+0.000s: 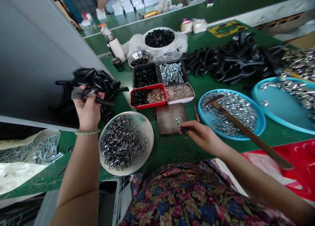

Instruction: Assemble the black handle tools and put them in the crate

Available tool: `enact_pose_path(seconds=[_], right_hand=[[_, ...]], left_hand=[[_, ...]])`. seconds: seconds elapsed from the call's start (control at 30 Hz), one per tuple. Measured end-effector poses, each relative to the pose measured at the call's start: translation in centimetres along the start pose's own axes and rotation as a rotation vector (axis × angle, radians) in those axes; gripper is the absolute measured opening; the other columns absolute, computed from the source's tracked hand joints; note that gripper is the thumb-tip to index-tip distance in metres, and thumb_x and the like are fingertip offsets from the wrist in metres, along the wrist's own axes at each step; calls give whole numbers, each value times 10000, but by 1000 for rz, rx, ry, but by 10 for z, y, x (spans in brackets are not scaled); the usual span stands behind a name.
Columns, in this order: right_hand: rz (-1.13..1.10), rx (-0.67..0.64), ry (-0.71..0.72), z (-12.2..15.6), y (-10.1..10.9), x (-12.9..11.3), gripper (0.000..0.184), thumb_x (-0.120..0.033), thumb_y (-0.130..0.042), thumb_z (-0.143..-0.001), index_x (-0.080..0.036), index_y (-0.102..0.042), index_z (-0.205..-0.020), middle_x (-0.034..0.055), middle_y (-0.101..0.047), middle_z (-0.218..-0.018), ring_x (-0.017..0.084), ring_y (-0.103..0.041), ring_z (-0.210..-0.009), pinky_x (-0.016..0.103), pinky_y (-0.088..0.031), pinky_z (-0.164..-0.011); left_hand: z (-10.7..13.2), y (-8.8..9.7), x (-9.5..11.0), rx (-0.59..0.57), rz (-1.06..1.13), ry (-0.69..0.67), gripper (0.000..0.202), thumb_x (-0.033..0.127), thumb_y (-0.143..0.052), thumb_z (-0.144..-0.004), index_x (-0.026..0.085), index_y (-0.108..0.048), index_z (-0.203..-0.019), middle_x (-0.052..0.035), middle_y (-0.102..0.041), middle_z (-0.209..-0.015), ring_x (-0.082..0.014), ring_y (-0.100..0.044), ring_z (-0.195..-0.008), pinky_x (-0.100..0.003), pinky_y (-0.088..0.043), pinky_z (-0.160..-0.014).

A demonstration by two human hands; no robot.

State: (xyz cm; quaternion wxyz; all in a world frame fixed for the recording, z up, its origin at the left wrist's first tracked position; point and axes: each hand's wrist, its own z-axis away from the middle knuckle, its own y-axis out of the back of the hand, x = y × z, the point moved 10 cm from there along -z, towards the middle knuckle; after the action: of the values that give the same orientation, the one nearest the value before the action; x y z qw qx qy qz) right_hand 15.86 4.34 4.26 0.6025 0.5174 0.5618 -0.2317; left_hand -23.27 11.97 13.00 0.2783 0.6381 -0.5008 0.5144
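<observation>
Small metal piece (178,120) pinched in right hand (206,137), over right part of metal plate (166,117); contact unclear. Left hand (89,112), left side, fingers curled on black part (104,102) at black pile (94,77). White ring bowl (141,121) near, between hands. Right: hammer (238,126) across blue tray (262,121).

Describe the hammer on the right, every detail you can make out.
The hammer has a long, plain brown handle, apparently wooden, and a narrow, dark, metal-looking head tapering toward its left end. It lies slantwise over a round blue tray, its head over small shiny metal parts. The handle crosses the tray's near right rim and extends beyond it; whether its end touches anything is unclear. Neither hand holds it.
</observation>
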Motion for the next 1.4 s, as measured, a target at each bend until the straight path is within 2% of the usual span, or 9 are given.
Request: enact_pose_path(seconds=[0.1, 0.23, 0.37, 0.43, 0.63, 0.83, 0.97, 1.17, 1.4], right_hand=[[255, -115, 165, -1, -11, -24, 297, -187, -479, -907, -219, -589, -1182, 102, -672, -1107, 214, -649, -1017, 374, -538, -883], [341, -211, 262, 4, -25, -43, 343, -146, -427, -916, -210, -573, -1220, 111, -673, -1110, 215, -656, -1002, 357, -552, -838], [315, -304, 248, 16, -31, -35, 352, -121, -421, -908, -218, -574, -1209, 92, -683, -1087, 192, -667, -964, 320, -552, -816], [349, -265, 197, 18, -21, -23, 354, -114, -420, -902, -216, -572, -1205, 90, -685, -1063, 195, -670, -947, 323, -553, -805], [425, -138, 209, 19, -3, -22, 387, -94, -413, -893, -207, -560, -1233, 111, -667, -1130, 218, -649, -1033, 364, -551, -860], [208, 19, 118, 17, -5, -21, 294, -166, -467, -901, -214, -592, -1163, 101, -679, -1106, 216, -660, -1019, 378, -556, -878], [-111, 115, -33, 22, -4, 2, 237, -218, -441, -940, -211, -542, -1154, 55, -697, -925, 159, -701, -790, 312, -590, -723], [89, -170, 90, 27, -18, -7, 255, -194, -473, -907, -217, -601, -1127, 89, -683, -1086, 188, -655, -1004, 348, -538, -873], [-595, -180, -168, 25, -27, 11, 142, -276, -540, -925, -180, -525, -1028, 28, -680, -908, 122, -696, -790, 302, -573, -748]], left_hand=[[41, -61, -12, -127, 190, 326, 262, 186, -663, -799, 277, -604, -1038, 75, -615, -792, -13, -478, -598, -133, -321, -526], [140, -155, -71, -528, 111, 927, 385, 408, -673, -769, 207, -613, -1092, -10, -616, -670, -22, -297, -391, -174, -149, -370], [203, -196, -75, -890, 157, 1120, 525, 518, -658, -737, 195, -601, -1146, -14, -609, -598, -28, -266, -351, -200, -110, -360], [208, -202, -65, -953, 231, 1091, 564, 558, -627, -742, 188, -586, -1166, -28, -627, -631, -32, -290, -360, -205, -131, -363], [189, -193, -91, -557, 141, 892, 497, 252, -736, -719, 199, -488, -1147, 60, -531, -654, -57, -484, -538, -187, -363, -523], [201, -208, -101, -401, 234, 905, 433, 244, -773, -675, 179, -491, -997, 53, -535, -706, -48, -470, -552, -181, -351, -501], [203, -214, -99, -468, 225, 923, 432, 258, -782, -663, 177, -513, -991, 55, -526, -678, -45, -450, -528, -174, -292, -453], [208, -209, -105, -710, 5, 851, 429, 257, -757, -703, 187, -535, -1063, 37, -570, -757, -37, -448, -532, -179, -330, -476], [214, -215, -86, -860, 15, 736, 423, 273, -728, -757, 203, -504, -1109, 16, -615, -816, -63, -525, -589, -201, -402, -563]])
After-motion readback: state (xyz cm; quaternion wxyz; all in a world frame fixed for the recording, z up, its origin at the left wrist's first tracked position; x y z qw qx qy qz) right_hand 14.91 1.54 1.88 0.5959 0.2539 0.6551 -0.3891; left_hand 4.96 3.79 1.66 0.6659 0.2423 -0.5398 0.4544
